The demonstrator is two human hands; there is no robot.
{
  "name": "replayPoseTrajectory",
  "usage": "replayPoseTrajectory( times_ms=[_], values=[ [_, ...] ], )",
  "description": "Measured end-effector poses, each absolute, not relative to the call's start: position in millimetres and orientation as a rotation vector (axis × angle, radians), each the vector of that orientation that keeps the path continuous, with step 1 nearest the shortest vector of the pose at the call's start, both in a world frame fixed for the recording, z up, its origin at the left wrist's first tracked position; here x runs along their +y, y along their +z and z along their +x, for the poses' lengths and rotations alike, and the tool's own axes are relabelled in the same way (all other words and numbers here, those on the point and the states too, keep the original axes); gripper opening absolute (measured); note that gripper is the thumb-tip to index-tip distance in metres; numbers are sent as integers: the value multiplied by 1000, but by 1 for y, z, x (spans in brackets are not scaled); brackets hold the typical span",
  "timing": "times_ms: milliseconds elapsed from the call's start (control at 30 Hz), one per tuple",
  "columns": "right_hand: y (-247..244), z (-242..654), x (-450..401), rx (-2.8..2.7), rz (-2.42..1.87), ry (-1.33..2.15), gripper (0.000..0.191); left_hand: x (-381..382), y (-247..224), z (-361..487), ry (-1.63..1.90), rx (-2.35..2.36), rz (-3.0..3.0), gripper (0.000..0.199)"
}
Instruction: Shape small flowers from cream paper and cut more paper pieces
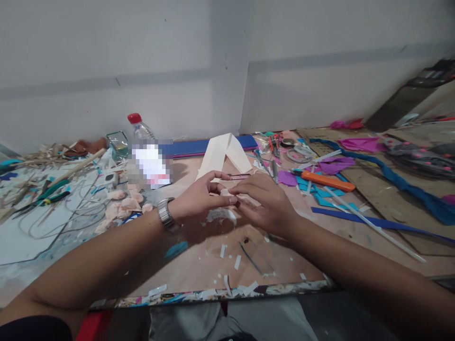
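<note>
White paper piece [225,192] is pinched at the table's [199,265] middle between the fingertips of the left hand [199,201] and the right hand [265,203], both curled closed. Cream folded card [227,151] is seen just behind; an orange cutter [327,181] lies to the right.

Your left hand [199,201]: forearm reaching in from the lower left, wrist banded, fingers curled and pinched together at the tips. Your right hand [265,203]: forearm reaching in from the lower right, back of the hand up, fingers bent inward. Both hands meet fingertip to fingertip at the centre, touching.
</note>
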State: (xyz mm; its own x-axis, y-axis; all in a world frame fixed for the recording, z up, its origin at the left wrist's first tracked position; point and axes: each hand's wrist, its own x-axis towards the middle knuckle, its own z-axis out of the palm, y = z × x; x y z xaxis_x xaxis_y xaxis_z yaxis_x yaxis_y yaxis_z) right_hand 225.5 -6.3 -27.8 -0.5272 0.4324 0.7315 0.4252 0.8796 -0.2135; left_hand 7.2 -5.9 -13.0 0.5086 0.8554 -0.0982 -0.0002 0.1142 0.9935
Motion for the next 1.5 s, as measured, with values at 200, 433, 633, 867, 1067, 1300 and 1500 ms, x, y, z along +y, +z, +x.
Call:
replayPoseTrajectory(
  times_ms=[200, 433, 633, 867, 1067, 1300, 1500],
  values=[
    [-28, 225, -7, -2206, -611, -65, 21, -6, -12, 6, 759, 913, 1379, 58],
    [-30, 225, -5, -2254, -617, -63, 24, -3, -9, 7, 743, 927, 1361, 50],
    [-26, 226, -6, -2278, -708, -64, 20, -2, -8, 7, 769, 894, 1276, 43],
    [-23, 228, -7, -2260, -749, -102, 5, -2, -7, 5, 787, 874, 1191, 43],
    [-24, 229, -8, -2236, -751, -139, 9, -2, -8, 5, 800, 859, 1175, 43],
    [-22, 228, -8, -2298, -685, -146, 15, 0, -11, 4, 776, 872, 1236, 40],
    [-23, 230, -5, -2294, -681, -164, 10, 1, -12, 5, 780, 858, 1222, 37]
  ],
)
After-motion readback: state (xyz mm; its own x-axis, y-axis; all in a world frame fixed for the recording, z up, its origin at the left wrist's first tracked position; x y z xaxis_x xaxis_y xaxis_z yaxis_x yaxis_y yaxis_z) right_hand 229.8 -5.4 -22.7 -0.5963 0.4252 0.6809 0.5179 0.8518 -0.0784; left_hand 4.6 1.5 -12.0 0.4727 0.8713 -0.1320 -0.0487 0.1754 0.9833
